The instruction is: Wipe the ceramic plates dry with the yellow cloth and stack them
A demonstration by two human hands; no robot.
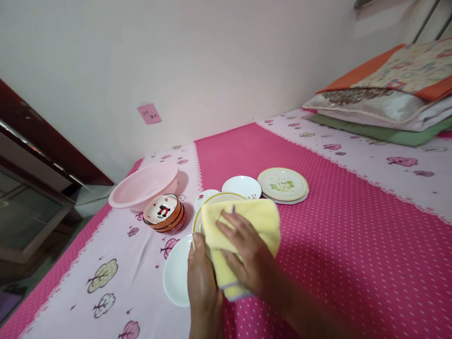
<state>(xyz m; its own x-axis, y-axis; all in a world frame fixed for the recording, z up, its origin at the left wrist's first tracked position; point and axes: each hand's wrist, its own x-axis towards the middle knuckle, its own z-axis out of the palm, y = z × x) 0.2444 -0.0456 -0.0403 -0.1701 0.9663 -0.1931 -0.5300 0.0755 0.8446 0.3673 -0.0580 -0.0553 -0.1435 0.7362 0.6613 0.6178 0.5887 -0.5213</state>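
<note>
On the bed (353,226), low in the middle, a yellow cloth (243,226) covers a gold-rimmed plate (215,200), its long axis running toward the person. Right hand (243,256) lies flat, fingers spread, pressing the cloth. Left hand (201,278) grips the plate's near rim (thumb on top). Both forearms reach in from below.

Yellow cloth (243,235) with a purple edge over a gold-rimmed white plate (212,202). Pale pink basin (143,183), orange bowls (165,214) with a black-and-red cartoon inside — plain white plate (176,275) too. Bedsheet (353,226) is hot pink with white dots, side panels pale pink with little trees.
</note>
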